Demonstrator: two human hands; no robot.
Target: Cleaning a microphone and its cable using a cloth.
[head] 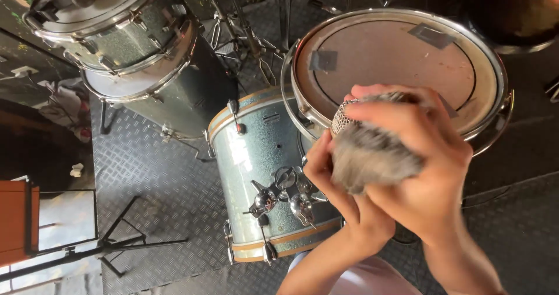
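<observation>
Both hands meet in front of the snare drum [402,68]: the left hand [340,181] is clenched around the handle of a microphone [343,115], its mesh head just showing, while the right hand [428,155] wraps its fingers over a grey furry windscreen [372,155] covering the microphone; the bundle hangs above the sparkly bass drum [262,167]. A loosened grip could drop the microphone onto the drum's chrome lugs [285,196], and a hard tug might tear the fur

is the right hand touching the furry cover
Touching. The head view shows the right hand wrapped over the furry cover, its fingers pressed into the fur with no gap.
</observation>
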